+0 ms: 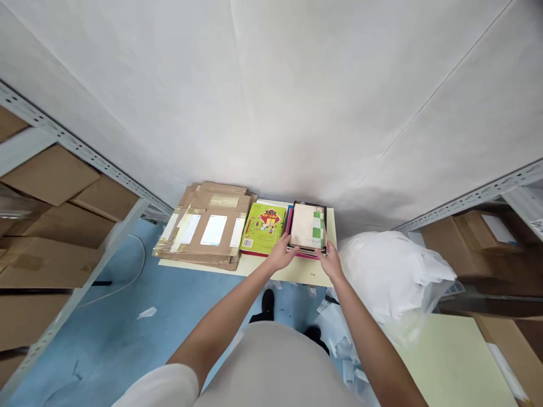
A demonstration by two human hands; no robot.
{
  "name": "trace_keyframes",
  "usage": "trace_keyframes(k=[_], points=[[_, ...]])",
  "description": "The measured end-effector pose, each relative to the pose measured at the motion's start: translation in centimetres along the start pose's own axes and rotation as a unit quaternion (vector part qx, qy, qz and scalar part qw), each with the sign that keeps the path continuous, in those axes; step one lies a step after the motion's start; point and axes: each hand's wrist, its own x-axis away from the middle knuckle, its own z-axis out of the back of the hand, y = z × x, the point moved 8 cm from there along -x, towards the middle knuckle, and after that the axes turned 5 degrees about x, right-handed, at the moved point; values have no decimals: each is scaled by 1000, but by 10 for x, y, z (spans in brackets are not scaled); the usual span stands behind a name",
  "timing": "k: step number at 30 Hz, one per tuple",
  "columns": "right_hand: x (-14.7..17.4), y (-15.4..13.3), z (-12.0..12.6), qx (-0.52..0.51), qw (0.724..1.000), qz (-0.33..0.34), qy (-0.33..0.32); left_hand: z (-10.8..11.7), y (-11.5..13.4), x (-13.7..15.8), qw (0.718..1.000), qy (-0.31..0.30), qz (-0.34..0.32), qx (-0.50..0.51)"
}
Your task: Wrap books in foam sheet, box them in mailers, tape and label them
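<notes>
Nearest the camera was the person's pale grey shirt [275, 367], and beyond it both bare arms reached forward to a cream book with green blocks [305, 223], which lay flat on top of a small stack at the right part of a pale yellow rectangular surface [297, 272]. Below it showed a dark-edged book [325, 217] and, along the left side, a magenta-edged book [288, 219]. The hands were apart from each other: the left hand [282, 254] touched the stack's near left corner, the right hand [330, 261] its near right corner; whether the fingers gripped or only rested there could not be told. Just left of the stack lay a lime-green book with a red and black design [259, 230], and beside that a pile of flattened brown cardboard with white labels [229, 217]. To the right of the surface bulged a white, partly translucent plastic bag [386, 277]. White paper scraps [147, 312] lay on the blue floor [169, 299], and metal shelving with brown cardboard boxes [63, 226] stood at either side, before a plain white wall [297, 102].
</notes>
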Motion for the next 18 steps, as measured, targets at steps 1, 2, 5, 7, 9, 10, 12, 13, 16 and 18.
trace_keyframes(k=[1, 2, 5, 7, 9, 10, 12, 13, 16, 18], points=[[-5, 3, 1, -13, 1000, -22, 2, -4, 0, -11, 1000, -12, 14, 23], [-8, 6, 2, -24, 999, -47, 7, -8, -2, -20, 998, -21, 32, 48], [-11, 12, 1, -61, 994, -89, 14, -21, -9, -33, 990, -31, 83, 114], [-13, 10, -4, -89, 992, -86, 12, -25, -12, -34, 984, -26, 93, 148], [-16, 7, -9, -103, 991, -82, 10, -26, -15, -34, 976, -12, 103, 192], [-17, 6, -11, -104, 991, -86, 12, -25, -17, -33, 968, -2, 115, 222], [-19, 7, -14, -107, 988, -113, 18, -23, -22, -32, 948, 18, 145, 281], [-20, 8, -15, -113, 985, -130, 20, -21, -24, -31, 940, 23, 156, 303], [-19, 12, -17, -145, 975, -169, 10, -14, -27, -30, 929, 28, 166, 330], [-16, 15, -17, -162, 970, -182, 1, -8, -30, -27, 926, 25, 170, 335]])
